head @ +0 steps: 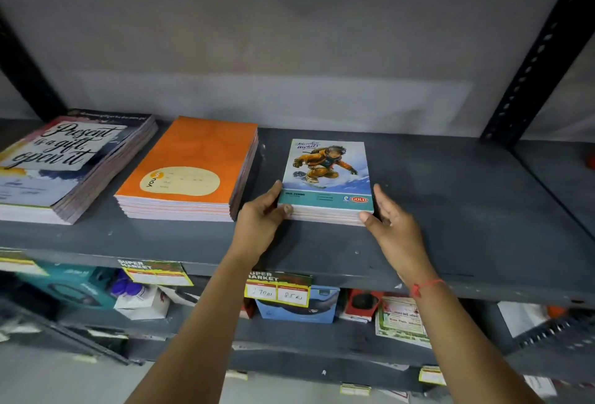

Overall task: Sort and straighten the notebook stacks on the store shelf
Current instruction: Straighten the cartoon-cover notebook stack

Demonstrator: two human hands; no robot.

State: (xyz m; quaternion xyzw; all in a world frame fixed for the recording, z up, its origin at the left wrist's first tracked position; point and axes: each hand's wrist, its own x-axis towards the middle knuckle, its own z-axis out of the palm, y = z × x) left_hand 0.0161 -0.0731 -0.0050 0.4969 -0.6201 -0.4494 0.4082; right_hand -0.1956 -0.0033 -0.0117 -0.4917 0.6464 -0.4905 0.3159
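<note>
Three notebook stacks lie on the dark grey shelf (450, 210). At the left is a stack with a "Present is a gift, open it" cover (64, 162). An orange-covered stack (190, 165) sits beside it. A smaller stack with a snowboarder cover (326, 171) lies in the middle. My left hand (262, 220) presses its fingers and thumb against the small stack's front left corner. My right hand (391, 223) touches the front right corner with the thumb, fingers spread along the right side.
The shelf's right half is bare up to a black perforated upright (541, 46). Price tags (278, 289) hang on the shelf's front edge. The lower shelf holds boxed goods, among them a blue box (299, 307) and a teal box (64, 287).
</note>
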